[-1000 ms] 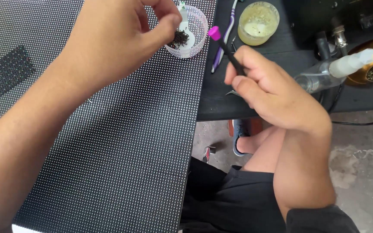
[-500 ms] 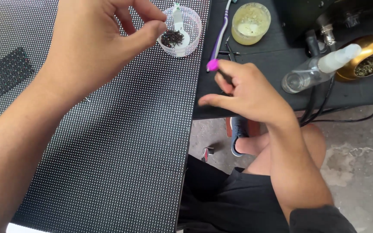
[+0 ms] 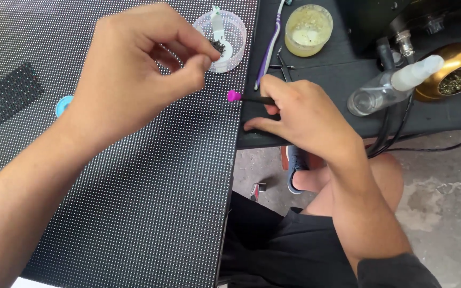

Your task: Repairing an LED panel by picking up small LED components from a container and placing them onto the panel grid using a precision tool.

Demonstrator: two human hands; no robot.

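Looking down from the head view, nearest is the lap in black shorts (image 3: pixel 294 250) with a bare knee over the concrete floor (image 3: pixel 444 213). Up from there, the right hand (image 3: pixel 305 114) rests on the edge of the black bench top (image 3: pixel 337 80), fingers curled shut around a thin black tool with a bright pink tip (image 3: pixel 234 96). A second ago that tool pointed up and away; now it lies nearly level, the pink tip poking left over the big black LED panel with its grid of tiny white dots (image 3: pixel 134 202). So it looks to me like the tool is being brought in toward the panel.

The left hand (image 3: pixel 134 80) hovers over the panel, thumb and forefinger pinched together just beside the small clear plastic cup holding dark tiny bits (image 3: pixel 225 34). It was right at the cup before and has pulled back a touch, so my guess is it picked a piece out, though honestly I can't tell if anything sits in the pinch.

Farther back: a purple-and-white toothbrush (image 3: pixel 268 53), a yellowish round tub of paste (image 3: pixel 308 29), a clear spray bottle lying on its side (image 3: pixel 390 88), and a brass-coloured bowl (image 3: pixel 454 69).
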